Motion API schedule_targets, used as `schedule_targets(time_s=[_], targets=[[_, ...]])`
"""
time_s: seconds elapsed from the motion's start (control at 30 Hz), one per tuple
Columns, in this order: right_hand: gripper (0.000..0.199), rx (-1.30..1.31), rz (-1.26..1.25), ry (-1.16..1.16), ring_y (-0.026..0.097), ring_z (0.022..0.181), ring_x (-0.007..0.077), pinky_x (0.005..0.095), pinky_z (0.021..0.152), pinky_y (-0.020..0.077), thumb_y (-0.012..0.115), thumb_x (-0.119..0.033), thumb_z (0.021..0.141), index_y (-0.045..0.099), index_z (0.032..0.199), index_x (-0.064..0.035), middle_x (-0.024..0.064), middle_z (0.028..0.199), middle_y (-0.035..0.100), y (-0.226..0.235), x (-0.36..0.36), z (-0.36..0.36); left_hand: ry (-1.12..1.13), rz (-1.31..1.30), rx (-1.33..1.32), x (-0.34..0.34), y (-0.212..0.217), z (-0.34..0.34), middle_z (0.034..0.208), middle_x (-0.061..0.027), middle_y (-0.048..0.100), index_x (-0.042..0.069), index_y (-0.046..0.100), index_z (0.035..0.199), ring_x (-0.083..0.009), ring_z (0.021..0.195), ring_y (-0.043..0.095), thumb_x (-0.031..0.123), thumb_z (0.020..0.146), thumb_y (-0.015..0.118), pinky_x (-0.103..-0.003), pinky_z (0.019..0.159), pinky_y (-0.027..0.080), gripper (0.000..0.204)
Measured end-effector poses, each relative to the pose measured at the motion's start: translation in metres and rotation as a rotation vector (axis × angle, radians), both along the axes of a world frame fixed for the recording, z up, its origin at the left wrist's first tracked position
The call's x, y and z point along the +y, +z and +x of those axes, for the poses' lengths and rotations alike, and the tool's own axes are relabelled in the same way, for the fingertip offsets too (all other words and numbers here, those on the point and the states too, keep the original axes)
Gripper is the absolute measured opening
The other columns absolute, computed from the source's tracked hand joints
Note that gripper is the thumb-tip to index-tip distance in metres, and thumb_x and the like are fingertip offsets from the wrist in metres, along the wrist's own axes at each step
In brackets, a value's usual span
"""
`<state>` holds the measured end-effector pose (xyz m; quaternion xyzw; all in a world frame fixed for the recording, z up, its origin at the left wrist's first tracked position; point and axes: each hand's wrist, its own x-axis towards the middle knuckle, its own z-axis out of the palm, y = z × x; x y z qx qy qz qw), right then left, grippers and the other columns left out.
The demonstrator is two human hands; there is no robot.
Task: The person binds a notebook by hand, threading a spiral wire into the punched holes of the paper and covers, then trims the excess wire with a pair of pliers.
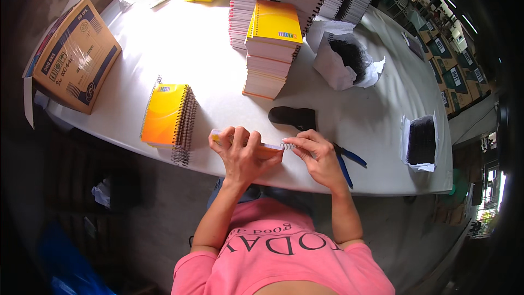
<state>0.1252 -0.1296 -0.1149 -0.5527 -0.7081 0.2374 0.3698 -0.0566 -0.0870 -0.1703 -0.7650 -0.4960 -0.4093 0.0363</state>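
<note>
A big white table fills a dim workroom. Close in, the left hand grips a notebook on its edge, so the holes face the right hand. That hand pinches a wire spiral at the book's end. Blue pliers lie at four o'clock, easy to grab. At nine o'clock is a stack of bound yellow books. At twelve o'clock, books with no spirals are piled up.
</note>
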Motion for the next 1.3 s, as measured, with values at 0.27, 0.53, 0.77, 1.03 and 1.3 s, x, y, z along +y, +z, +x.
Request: schedule_targets(time_s=[0.27, 0.53, 0.77, 1.03, 1.3], targets=[[0.037, -0.026, -0.356, 0.227, 0.058, 0.075, 0.0225, 0.0327, 0.068, 0.0472, 0.060, -0.002, 0.083, 0.060, 0.118, -0.0114, 0.0097, 0.080, 0.062, 0.022, 0.012, 0.008, -0.034, -0.061, 0.044, 0.001, 0.004, -0.004, 0.093, -0.0020, 0.047, 0.016, 0.056, 0.083, -0.0249, 0.102, 0.042, 0.059, 0.063, 0.072, -0.056, 0.084, 0.025, 0.050], [0.037, -0.039, 0.005, 0.244, 0.061, 0.070, 0.0204, 0.0304, 0.067, 0.0502, 0.061, -0.021, 0.089, 0.055, 0.124, -0.0097, 0.0091, 0.082, 0.061, 0.004, 0.010, 0.009, -0.065, 0.020, -0.023, 0.002, -0.007, -0.012, 0.092, -0.0040, 0.047, 0.015, 0.059, 0.093, -0.0255, 0.096, 0.040, 0.058, 0.062, 0.075, -0.043, 0.085, 0.029, 0.055], [0.042, -0.136, -0.261, 0.225, 0.055, 0.105, 0.0252, 0.0350, 0.089, 0.0439, 0.060, -0.023, 0.088, 0.053, 0.126, -0.0094, 0.0124, 0.123, 0.052, 0.003, 0.030, 0.032, -0.114, -0.057, -0.050, -0.001, -0.002, -0.013, 0.100, -0.0070, 0.046, 0.014, 0.060, 0.098, -0.0297, 0.102, 0.037, 0.055, 0.059, 0.079, -0.044, 0.085, 0.033, 0.059], [0.041, -0.185, -0.093, 0.103, 0.058, 0.106, 0.0269, 0.0364, 0.093, 0.0445, 0.057, -0.002, 0.072, 0.059, 0.112, -0.0072, 0.0114, 0.114, 0.062, -0.031, 0.064, 0.047, -0.085, 0.022, -0.114, 0.004, 0.007, -0.010, 0.111, -0.0150, 0.044, 0.007, 0.052, 0.076, -0.0344, 0.110, 0.036, 0.058, 0.055, 0.081, -0.046, 0.092, 0.034, 0.062], [0.021, 0.497, -0.219, 0.487, 0.068, 0.082, 0.0229, 0.0301, 0.079, 0.0524, 0.072, 0.003, 0.070, 0.071, 0.091, 0.0024, 0.0161, 0.088, 0.070, -0.025, 0.058, 0.036, -0.109, 0.023, -0.173, 0.003, 0.002, -0.011, 0.112, -0.0155, 0.044, 0.006, 0.050, 0.072, -0.0364, 0.113, 0.035, 0.056, 0.054, 0.082, -0.048, 0.092, 0.034, 0.061]])
